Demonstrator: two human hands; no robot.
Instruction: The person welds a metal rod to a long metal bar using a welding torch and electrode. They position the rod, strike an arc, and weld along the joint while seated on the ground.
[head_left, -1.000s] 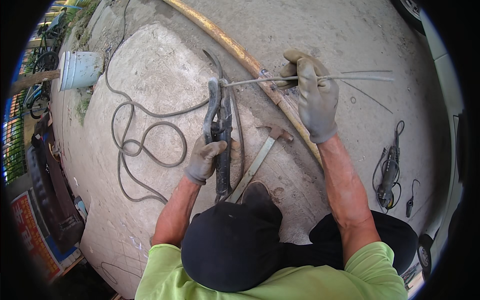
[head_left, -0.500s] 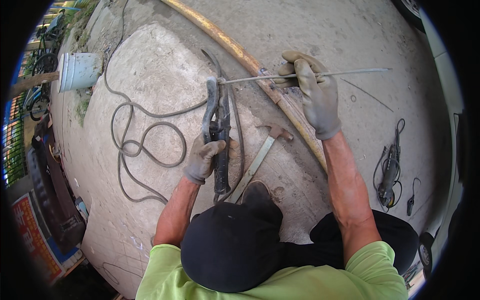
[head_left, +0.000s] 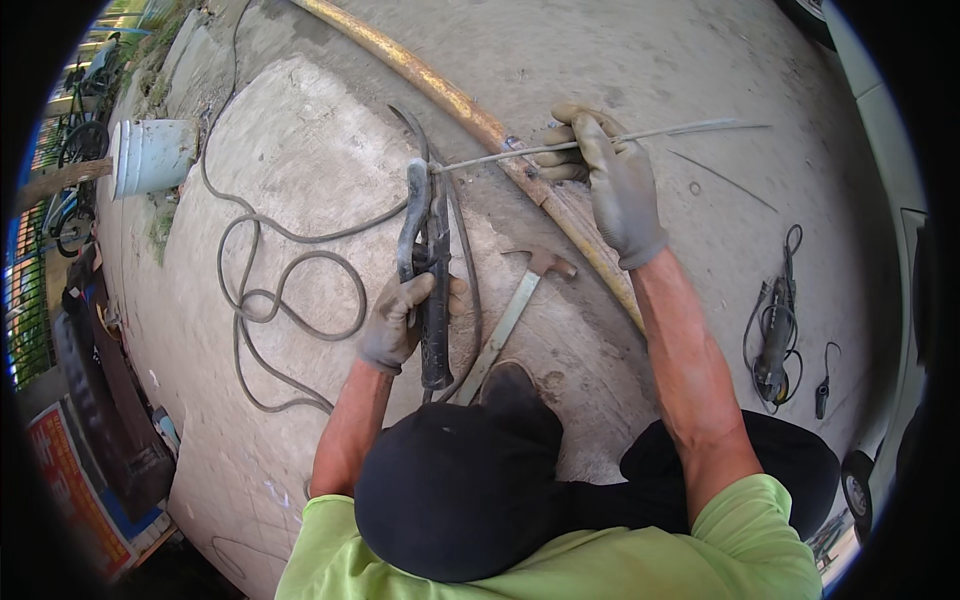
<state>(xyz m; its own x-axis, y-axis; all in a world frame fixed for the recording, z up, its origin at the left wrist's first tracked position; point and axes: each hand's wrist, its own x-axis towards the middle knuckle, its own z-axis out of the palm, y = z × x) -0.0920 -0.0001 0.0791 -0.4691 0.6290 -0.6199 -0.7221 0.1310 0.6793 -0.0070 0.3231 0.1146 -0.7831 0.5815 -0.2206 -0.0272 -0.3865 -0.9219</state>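
Observation:
My gloved left hand (head_left: 390, 325) is wrapped round the black handle of a welding electrode holder (head_left: 436, 335), held upright with its jaws at the far end. A thin grey welding rod (head_left: 480, 161) reaches from those jaws to my gloved right hand (head_left: 625, 205), which pinches it between thumb and fingers. The rod's left end meets the jaws; whether they clamp it I cannot tell. Beyond my right hand its free end is smeared by motion. Beneath it, a rusty yellow pipe (head_left: 430, 80) lies slantwise on the ground.
A hammer (head_left: 512, 310) lies near my shoe, right of the holder. Cable (head_left: 290, 290) loops over the concrete at left, near a white bucket (head_left: 155, 158). At right are a loose rod (head_left: 722, 180), an angle grinder (head_left: 773, 350) with its cord, and a parked vehicle (head_left: 880, 130).
The rod has tilted, its right end rising away from me, and that end now blurs. My right hand has shifted slightly left with it. The left hand keeps its grip on the holder.

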